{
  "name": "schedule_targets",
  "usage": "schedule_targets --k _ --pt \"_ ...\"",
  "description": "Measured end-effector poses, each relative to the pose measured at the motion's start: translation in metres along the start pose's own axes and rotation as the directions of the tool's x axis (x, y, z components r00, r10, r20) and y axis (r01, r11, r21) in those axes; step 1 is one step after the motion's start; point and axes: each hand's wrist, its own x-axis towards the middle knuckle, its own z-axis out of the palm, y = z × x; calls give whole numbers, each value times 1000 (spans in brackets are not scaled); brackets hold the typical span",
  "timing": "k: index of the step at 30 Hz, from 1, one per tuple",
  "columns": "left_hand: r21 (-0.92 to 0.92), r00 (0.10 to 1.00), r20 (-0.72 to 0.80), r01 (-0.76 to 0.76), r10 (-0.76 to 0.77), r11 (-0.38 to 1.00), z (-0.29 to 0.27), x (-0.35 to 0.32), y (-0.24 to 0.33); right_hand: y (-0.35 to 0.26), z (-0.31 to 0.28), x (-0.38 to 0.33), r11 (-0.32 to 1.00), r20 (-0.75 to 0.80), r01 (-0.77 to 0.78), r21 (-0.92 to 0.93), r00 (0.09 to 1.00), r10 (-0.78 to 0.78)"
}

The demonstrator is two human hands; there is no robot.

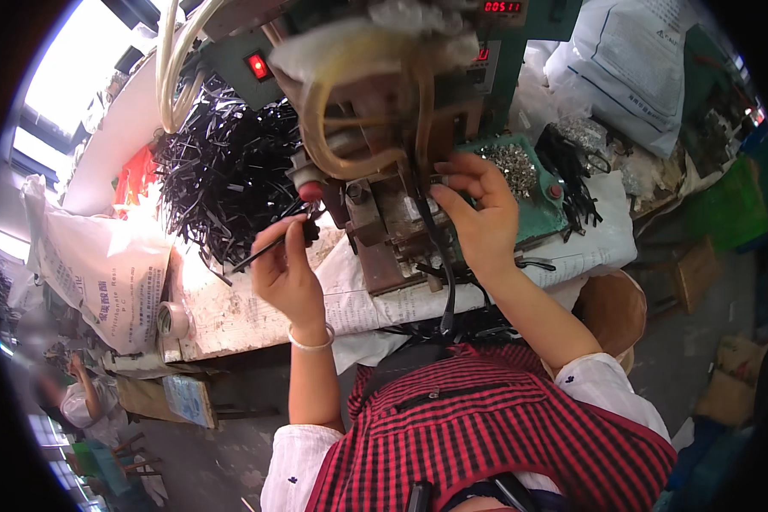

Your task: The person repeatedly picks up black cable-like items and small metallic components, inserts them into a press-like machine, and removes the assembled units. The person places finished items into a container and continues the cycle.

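Note:
My left hand (288,266) is closed in a pinch on a slim black plastic strip (264,253), beside the machine's red knob (311,191). The strip looks like a glasses arm. On the other side, my right hand (486,213) has thumb and forefinger drawn together at the metal fixture (391,224) of a green bench machine (508,77). Whatever lies between those fingertips is too small to make out. A longer black strip (448,311) hangs from the fixture towards me. Hoses and a plastic wrap partly hide the machine's head.
A large heap of black strips (222,171) covers the bench at left. Small shiny metal parts (510,166) lie on the green machine base at right, with more black strips (576,183) beyond. White sacks (102,273) flank the bench. Another person (85,401) sits far left.

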Motion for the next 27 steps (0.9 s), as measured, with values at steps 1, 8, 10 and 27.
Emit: schedule_targets --k 1,8,10,27 --pt "-16 994 34 -106 107 994 7 7 22 -1 1 1 1000 -3 -7 29 1000 7" --pt "102 708 454 -644 541 758 16 -6 59 -52 13 -22 994 149 -82 66 986 71" --pt "72 593 565 -728 574 681 36 -16 58 -61 3 -18 998 243 -38 -51 969 50" --pt "49 530 583 -780 616 624 55 -34 26 20 -126 -12 349 288 300 -888 954 -88"
